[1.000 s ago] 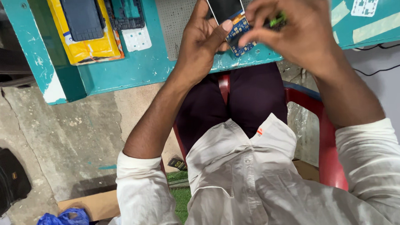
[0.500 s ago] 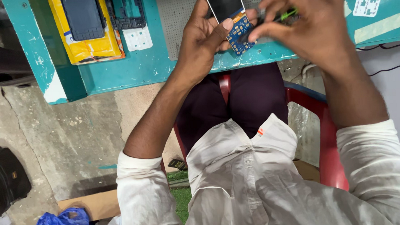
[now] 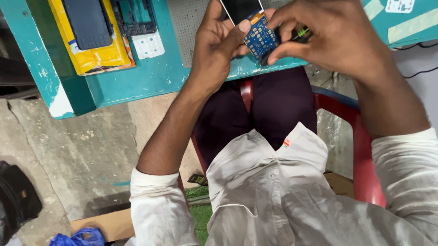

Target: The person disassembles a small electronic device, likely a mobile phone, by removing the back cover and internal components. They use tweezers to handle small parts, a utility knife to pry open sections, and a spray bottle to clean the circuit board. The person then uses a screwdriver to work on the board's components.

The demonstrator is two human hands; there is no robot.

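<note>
Both hands on one small blue circuit board, held over the near edge of the teal workbench. Left hand pinches it, thumb across the board's top left, fingers behind. Right hand closed on a green-handled tool, tip at the board's right edge. Screen panel sits just above the grip, touching the board's top. Yellow package well left of it.
</note>
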